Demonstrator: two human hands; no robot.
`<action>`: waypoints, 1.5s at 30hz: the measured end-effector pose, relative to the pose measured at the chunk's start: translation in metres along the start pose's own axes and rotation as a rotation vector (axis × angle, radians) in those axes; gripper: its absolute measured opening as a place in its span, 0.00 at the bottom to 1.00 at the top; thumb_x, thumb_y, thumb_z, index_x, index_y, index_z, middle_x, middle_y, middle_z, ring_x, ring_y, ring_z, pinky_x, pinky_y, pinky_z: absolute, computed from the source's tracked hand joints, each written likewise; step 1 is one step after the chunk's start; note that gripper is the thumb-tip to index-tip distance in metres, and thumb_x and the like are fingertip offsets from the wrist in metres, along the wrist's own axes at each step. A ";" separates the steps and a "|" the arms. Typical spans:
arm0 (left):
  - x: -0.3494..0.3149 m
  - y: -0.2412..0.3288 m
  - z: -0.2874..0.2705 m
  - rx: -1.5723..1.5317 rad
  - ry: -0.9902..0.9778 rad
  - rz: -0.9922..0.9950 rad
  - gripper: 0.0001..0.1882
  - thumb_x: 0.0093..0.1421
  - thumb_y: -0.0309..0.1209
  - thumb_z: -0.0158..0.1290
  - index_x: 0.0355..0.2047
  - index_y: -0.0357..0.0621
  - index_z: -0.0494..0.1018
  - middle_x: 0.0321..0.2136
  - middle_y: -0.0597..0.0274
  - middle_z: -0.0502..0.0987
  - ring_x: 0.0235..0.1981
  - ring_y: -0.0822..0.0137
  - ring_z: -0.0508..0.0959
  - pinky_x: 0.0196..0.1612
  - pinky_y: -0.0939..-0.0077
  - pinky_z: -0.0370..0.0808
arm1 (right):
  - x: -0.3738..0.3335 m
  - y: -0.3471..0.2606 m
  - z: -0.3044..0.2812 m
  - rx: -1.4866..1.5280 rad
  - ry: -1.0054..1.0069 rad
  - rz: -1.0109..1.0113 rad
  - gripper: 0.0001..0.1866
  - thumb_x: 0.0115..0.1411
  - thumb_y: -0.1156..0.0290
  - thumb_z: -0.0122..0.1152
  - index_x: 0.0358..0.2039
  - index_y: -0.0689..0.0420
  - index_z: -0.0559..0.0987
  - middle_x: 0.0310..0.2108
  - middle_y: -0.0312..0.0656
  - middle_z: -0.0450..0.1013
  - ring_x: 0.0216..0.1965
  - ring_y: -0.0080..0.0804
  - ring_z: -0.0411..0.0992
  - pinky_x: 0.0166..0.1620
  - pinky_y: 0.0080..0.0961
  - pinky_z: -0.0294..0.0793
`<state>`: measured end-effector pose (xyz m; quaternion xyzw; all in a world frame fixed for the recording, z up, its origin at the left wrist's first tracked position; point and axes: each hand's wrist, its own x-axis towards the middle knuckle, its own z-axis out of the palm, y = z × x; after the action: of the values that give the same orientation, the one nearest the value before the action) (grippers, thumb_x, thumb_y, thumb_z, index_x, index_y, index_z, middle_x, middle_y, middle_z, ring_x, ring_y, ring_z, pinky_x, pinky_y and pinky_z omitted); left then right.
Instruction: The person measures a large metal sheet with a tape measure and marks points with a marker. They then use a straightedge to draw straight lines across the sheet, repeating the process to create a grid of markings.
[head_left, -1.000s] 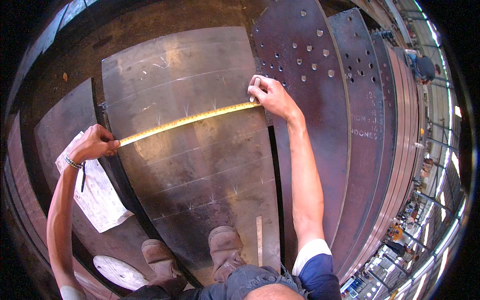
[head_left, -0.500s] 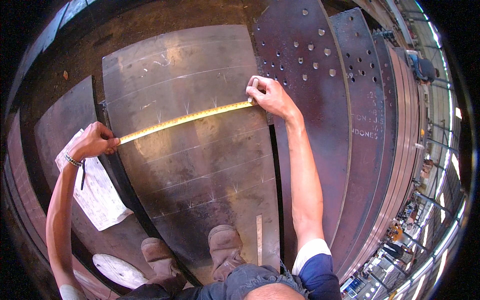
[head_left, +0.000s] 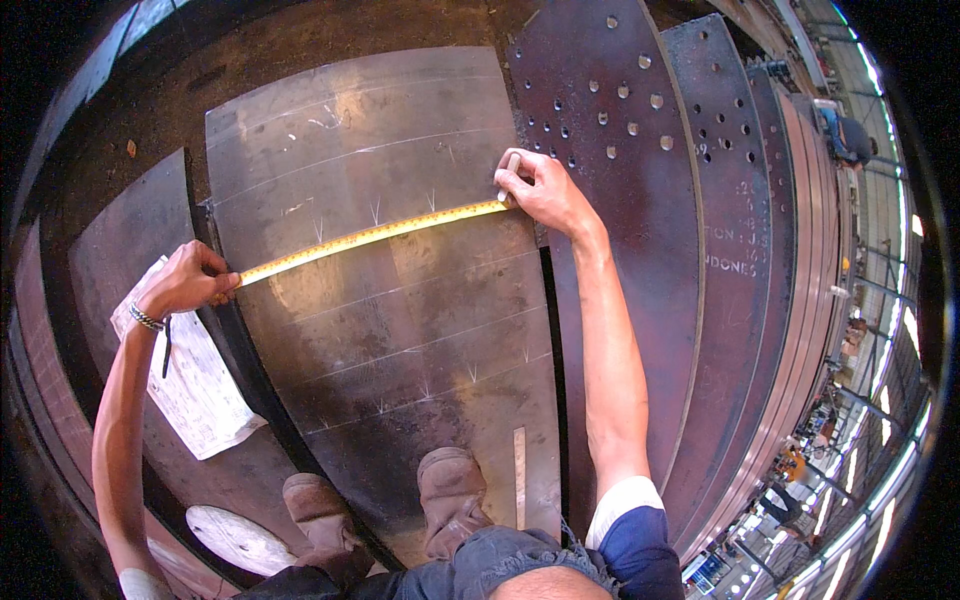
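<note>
A yellow tape measure blade (head_left: 372, 235) is stretched across a grey steel plate (head_left: 390, 320) marked with thin white lines and small V-shaped ticks. At the plate's left edge my left hand (head_left: 187, 280) is closed, pinching that end of the blade between thumb and fingers. My right hand (head_left: 548, 195) is closed around a pale chalk stick (head_left: 510, 175), tilted close to upright near the plate's right edge. Its fingertips are at the other end of the blade; whether they also grip it is hidden.
A creased white paper sheet (head_left: 205, 390) lies on a neighbouring plate at left, above a pale oval piece (head_left: 238, 541). My boots (head_left: 452, 490) stand at the near end, beside a narrow flat strip (head_left: 519, 475). Dark gaps separate the plates. Holed plates (head_left: 630, 220) overlap at right; a person (head_left: 846, 137) is farther off.
The chalk stick and right fingers have tilted very slightly. Both hands and the stretched blade otherwise stay in place.
</note>
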<state>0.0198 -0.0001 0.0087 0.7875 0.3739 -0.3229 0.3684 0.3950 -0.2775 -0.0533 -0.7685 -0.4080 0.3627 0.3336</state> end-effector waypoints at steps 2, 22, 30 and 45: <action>0.000 0.001 -0.001 0.005 -0.010 0.000 0.14 0.61 0.33 0.59 0.29 0.32 0.83 0.21 0.57 0.82 0.23 0.71 0.83 0.30 0.75 0.79 | 0.000 0.001 0.000 0.020 -0.006 -0.003 0.11 0.63 0.67 0.57 0.30 0.63 0.77 0.22 0.42 0.77 0.26 0.28 0.75 0.33 0.30 0.74; 0.001 -0.009 0.003 -0.050 0.018 0.036 0.18 0.60 0.40 0.60 0.23 0.35 0.81 0.16 0.61 0.77 0.18 0.72 0.74 0.24 0.70 0.70 | 0.002 -0.021 0.011 -0.053 0.388 -0.230 0.07 0.62 0.70 0.62 0.32 0.60 0.77 0.23 0.46 0.77 0.26 0.32 0.78 0.32 0.29 0.74; 0.002 -0.008 0.004 -0.026 0.025 0.049 0.20 0.59 0.42 0.59 0.23 0.35 0.81 0.14 0.61 0.75 0.17 0.72 0.73 0.24 0.69 0.69 | -0.001 0.010 0.003 0.057 0.105 0.067 0.08 0.60 0.69 0.60 0.29 0.61 0.79 0.23 0.41 0.79 0.28 0.26 0.78 0.34 0.28 0.76; -0.001 0.002 0.002 -0.038 0.007 -0.011 0.16 0.61 0.37 0.58 0.29 0.33 0.83 0.22 0.57 0.82 0.23 0.70 0.82 0.30 0.74 0.78 | -0.007 0.005 0.006 0.013 0.097 0.067 0.09 0.60 0.67 0.61 0.29 0.60 0.81 0.24 0.41 0.80 0.28 0.26 0.79 0.34 0.28 0.76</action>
<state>0.0202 -0.0034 0.0092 0.7794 0.3858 -0.3150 0.3801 0.3893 -0.2840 -0.0583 -0.7962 -0.3633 0.3388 0.3455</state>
